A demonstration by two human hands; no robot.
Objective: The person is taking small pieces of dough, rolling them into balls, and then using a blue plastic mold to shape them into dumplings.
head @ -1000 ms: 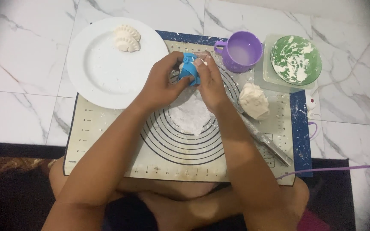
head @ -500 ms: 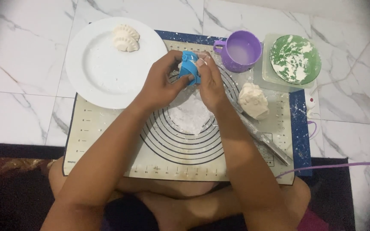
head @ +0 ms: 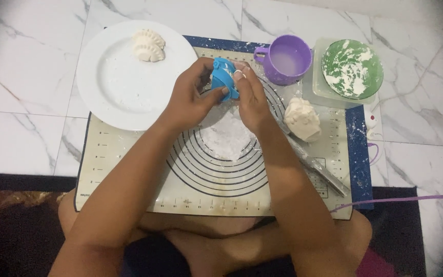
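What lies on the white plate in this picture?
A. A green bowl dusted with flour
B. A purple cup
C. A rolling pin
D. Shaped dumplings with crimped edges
D: pale shaped dumplings with crimped edges sit near the far rim of the white plate, while the purple cup and the green bowl stand off to its right, clear of it.

A floor of white marble tiles point(head: 21, 92) with grey veins and thin grout lines is seen across the far part of the view. At the near edge, a dark rug point(head: 11, 225) is laid, patterned brown at left. Even, soft light is cast throughout.
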